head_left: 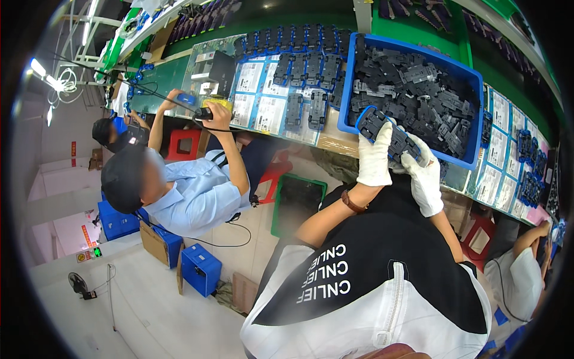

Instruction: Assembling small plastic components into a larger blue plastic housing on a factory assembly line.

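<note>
White gloves cover both my hands at the near edge of the blue bin (478, 96). My left hand (375, 160) is closed around a toy car (373, 121), its black underside up and a blue edge showing at the far left. My right hand (423, 173) is bent in at the near right end of the black underside (403, 146), fingers curled against it. Whether this end belongs to the same car or is a separate chassis piece, I cannot tell. Loose black plastic car chassis parts (430, 99) fill the bin just beyond my hands.
Left of the bin, rows of blue-edged black car undersides (308, 69) lie on the bench over printed sheets (269, 112). More cars (529, 158) stand at the right. A co-worker in a light blue shirt (203, 185) holds a power tool (205, 113) at left; another person (517, 275) sits at right.
</note>
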Demonstrator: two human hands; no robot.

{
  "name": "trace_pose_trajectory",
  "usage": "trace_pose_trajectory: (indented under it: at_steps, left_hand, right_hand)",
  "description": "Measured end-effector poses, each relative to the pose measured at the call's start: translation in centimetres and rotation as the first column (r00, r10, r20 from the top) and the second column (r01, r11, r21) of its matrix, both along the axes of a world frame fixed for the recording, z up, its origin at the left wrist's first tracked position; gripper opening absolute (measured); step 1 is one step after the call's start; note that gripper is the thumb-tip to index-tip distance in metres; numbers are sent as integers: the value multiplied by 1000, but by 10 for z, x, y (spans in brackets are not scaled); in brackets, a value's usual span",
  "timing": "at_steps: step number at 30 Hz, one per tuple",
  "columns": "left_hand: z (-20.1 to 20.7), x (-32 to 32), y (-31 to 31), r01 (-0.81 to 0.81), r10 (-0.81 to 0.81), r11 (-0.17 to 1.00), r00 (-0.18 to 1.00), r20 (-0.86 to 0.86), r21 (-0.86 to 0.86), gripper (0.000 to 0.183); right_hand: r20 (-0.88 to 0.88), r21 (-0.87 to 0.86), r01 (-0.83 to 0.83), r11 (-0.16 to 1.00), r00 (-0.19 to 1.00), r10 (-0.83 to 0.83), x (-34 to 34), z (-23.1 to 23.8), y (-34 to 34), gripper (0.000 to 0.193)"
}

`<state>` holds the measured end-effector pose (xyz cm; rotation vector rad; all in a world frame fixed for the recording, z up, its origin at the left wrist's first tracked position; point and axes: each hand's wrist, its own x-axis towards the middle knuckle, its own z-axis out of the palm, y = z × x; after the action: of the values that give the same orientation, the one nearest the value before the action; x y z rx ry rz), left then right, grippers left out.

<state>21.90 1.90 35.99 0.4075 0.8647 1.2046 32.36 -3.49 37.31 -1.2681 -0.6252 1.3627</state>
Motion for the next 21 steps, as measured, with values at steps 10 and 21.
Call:
trace_pose_trajectory:
  at_steps: [10,21]
  left_hand:
    - [-33,-32,8,70,-69,997,997,-37,18,49]
    - [-74,-151,27,-238,191,963,932,-307,-126,56]
  right_hand:
    - [202,-93,-166,982,962,182,-8,-15,18,50]
    - [299,-179,-31,983,950,84,10,-17,32,29]
